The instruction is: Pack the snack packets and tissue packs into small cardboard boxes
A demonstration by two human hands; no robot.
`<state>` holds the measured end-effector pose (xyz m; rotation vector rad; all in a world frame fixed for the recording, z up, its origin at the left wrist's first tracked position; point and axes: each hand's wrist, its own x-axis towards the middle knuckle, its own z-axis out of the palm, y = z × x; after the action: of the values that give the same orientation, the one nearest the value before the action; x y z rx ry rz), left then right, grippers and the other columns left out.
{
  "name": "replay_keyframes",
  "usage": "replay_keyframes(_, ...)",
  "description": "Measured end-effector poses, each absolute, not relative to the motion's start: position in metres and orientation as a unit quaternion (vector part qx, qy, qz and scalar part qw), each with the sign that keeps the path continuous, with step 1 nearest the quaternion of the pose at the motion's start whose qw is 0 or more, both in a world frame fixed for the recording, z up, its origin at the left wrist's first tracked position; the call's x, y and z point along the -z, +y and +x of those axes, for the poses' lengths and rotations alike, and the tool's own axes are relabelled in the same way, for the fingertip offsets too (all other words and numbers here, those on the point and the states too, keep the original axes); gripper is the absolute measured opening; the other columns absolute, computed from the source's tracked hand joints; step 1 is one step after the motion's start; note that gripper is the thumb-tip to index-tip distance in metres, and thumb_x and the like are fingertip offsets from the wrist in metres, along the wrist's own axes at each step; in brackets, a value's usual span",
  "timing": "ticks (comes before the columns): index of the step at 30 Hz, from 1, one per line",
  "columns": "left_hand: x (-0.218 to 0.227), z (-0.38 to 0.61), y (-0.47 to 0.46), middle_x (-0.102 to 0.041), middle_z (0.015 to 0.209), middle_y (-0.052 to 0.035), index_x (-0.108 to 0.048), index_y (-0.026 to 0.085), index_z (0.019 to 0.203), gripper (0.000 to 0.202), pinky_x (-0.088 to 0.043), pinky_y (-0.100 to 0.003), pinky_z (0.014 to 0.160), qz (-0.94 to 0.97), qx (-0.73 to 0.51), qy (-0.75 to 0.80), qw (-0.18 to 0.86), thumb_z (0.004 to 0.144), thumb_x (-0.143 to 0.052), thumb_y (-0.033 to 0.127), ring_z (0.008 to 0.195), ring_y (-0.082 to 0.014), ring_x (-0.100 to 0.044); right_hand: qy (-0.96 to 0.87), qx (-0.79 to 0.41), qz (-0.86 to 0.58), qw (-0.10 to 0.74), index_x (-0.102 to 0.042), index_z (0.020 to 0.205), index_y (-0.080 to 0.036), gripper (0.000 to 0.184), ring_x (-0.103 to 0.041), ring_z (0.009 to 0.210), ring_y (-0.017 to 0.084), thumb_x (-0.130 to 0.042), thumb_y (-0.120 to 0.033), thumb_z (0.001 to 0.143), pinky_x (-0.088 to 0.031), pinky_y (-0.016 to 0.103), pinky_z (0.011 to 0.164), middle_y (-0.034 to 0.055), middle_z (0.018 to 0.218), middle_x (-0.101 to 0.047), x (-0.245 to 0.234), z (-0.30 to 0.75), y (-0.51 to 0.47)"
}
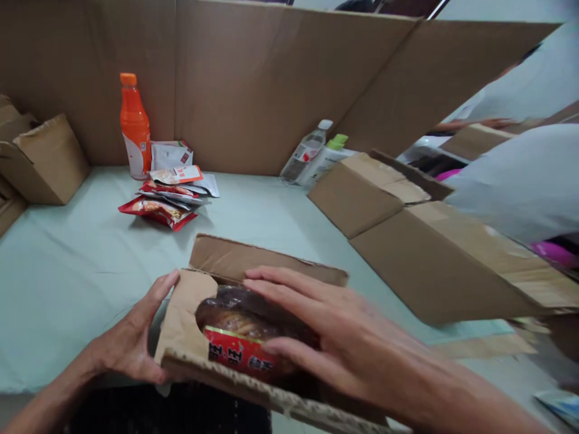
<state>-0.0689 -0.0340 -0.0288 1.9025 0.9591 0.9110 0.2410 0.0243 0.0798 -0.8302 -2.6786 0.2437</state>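
Observation:
An open cardboard box (183,304) is tilted at the near edge of the table, in front of me. My left hand (131,334) grips its left end, with the fingers and thumb spread around the corners. Inside lies a shiny brown item in clear plastic wrap with a red label (235,349) bearing dark characters; its kind I cannot tell. Over it rests my right hand (335,331), fingers stretched out and nearly flat, touching the wrapped item or just above it. The hand and forearm hide the box's right part.
An orange bottle (136,129) and a pile of snack packets (167,202) stand at the back left. A clear bottle (307,150) and a green-capped bottle (332,158) lean by the cardboard wall (271,78). Cardboard boxes (398,265) line the right; another (56,160) sits left. A person is at right.

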Motion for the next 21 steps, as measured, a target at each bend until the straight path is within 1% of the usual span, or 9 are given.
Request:
replay_keyframes(2, 0.031, -0.068, -0.040, -0.023, 0.168, -0.0063, -0.006, 0.045, 0.162, 0.116, -0.028, -0.062, 0.123, 0.762, -0.363, 0.384, 0.375, 0.076, -0.083, 0.057, 0.151, -0.0441, -0.030, -0.950, -0.013, -0.286, 0.128, -0.062, 0.132, -0.013, 0.045, -0.071, 0.107, 0.030, -0.064, -0.021, 0.087, -0.063, 0.043, 0.081, 0.0180, 0.129, -0.070, -0.081, 0.228, 0.020)
replay_keyframes(5, 0.034, -0.066, -0.045, -0.027, 0.166, -0.0035, -0.005, 0.050, 0.161, 0.113, -0.030, -0.060, 0.123, 0.755, -0.379, 0.389, 0.368, 0.078, -0.081, 0.060, 0.151, -0.0423, -0.031, -0.954, 0.018, -0.281, 0.100, -0.068, 0.115, -0.014, 0.033, -0.071, 0.091, 0.030, -0.068, -0.017, 0.082, -0.062, 0.046, 0.072, 0.0156, 0.111, -0.074, -0.085, 0.214, 0.014)
replay_keyframes(7, 0.036, -0.065, -0.046, -0.029, 0.165, -0.0032, -0.004, 0.051, 0.160, 0.112, -0.032, -0.059, 0.123, 0.754, -0.387, 0.378, 0.373, 0.078, -0.080, 0.062, 0.150, -0.0412, -0.033, -0.955, 0.004, -0.283, 0.090, -0.070, 0.108, -0.017, 0.026, -0.069, 0.087, 0.030, -0.069, -0.015, 0.082, -0.061, 0.048, 0.074, 0.0116, 0.103, -0.075, -0.087, 0.210, 0.013)
replay_keyframes(10, 0.039, -0.063, -0.045, -0.028, 0.165, -0.0042, -0.004, 0.049, 0.161, 0.112, -0.031, -0.060, 0.123, 0.749, -0.392, 0.377, 0.379, 0.079, -0.080, 0.060, 0.151, -0.0408, -0.032, -0.950, -0.054, -0.298, 0.072, -0.069, 0.096, -0.022, 0.016, -0.067, 0.086, 0.027, -0.068, -0.013, 0.083, -0.058, 0.051, 0.084, 0.0051, 0.093, -0.074, -0.087, 0.211, 0.011)
replay_keyframes(12, 0.040, -0.063, -0.044, -0.027, 0.166, -0.0070, -0.004, 0.046, 0.162, 0.116, -0.029, -0.063, 0.123, 0.744, -0.387, 0.386, 0.384, 0.077, -0.082, 0.059, 0.151, -0.0425, -0.030, -0.946, -0.085, -0.309, 0.056, -0.067, 0.090, -0.025, 0.013, -0.066, 0.086, 0.026, -0.066, -0.013, 0.085, -0.056, 0.050, 0.089, 0.0024, 0.087, -0.072, -0.085, 0.213, 0.011)
replay_keyframes(13, 0.041, -0.063, -0.044, -0.027, 0.166, -0.0090, -0.004, 0.043, 0.162, 0.117, -0.028, -0.064, 0.122, 0.742, -0.386, 0.389, 0.386, 0.076, -0.082, 0.058, 0.151, -0.0437, -0.029, -0.944, -0.086, -0.313, 0.056, -0.066, 0.088, -0.025, 0.013, -0.066, 0.085, 0.025, -0.064, -0.012, 0.086, -0.056, 0.048, 0.088, 0.0024, 0.087, -0.072, -0.083, 0.214, 0.011)
replay_keyframes(16, 0.041, -0.064, -0.045, -0.029, 0.165, -0.0140, -0.007, 0.035, 0.164, 0.123, -0.030, -0.065, 0.121, 0.743, -0.378, 0.392, 0.388, 0.071, -0.085, 0.056, 0.150, -0.0464, -0.031, -0.948, -0.068, -0.296, 0.092, -0.064, 0.083, -0.024, 0.019, -0.065, 0.077, 0.023, -0.054, -0.009, 0.088, -0.057, 0.038, 0.069, 0.0050, 0.087, -0.073, -0.080, 0.213, 0.013)
replay_keyframes(18, 0.041, -0.064, -0.046, -0.029, 0.165, -0.0142, -0.009, 0.034, 0.164, 0.126, -0.029, -0.065, 0.122, 0.743, -0.369, 0.404, 0.385, 0.068, -0.087, 0.056, 0.150, -0.0469, -0.030, -0.951, -0.087, -0.266, 0.129, -0.062, 0.081, -0.025, 0.024, -0.064, 0.068, 0.020, -0.047, -0.007, 0.089, -0.054, 0.031, 0.057, 0.0042, 0.082, -0.072, -0.078, 0.215, 0.015)
replay_keyframes(21, 0.041, -0.065, -0.050, -0.027, 0.167, -0.0128, -0.010, 0.035, 0.164, 0.125, -0.024, -0.067, 0.123, 0.732, -0.367, 0.433, 0.378, 0.068, -0.087, 0.056, 0.152, -0.0474, -0.026, -0.929, -0.150, -0.270, 0.203, -0.063, 0.087, -0.029, 0.024, -0.064, 0.061, 0.018, -0.045, -0.017, 0.096, -0.054, 0.029, 0.050, 0.0016, 0.073, -0.069, -0.076, 0.236, 0.022)
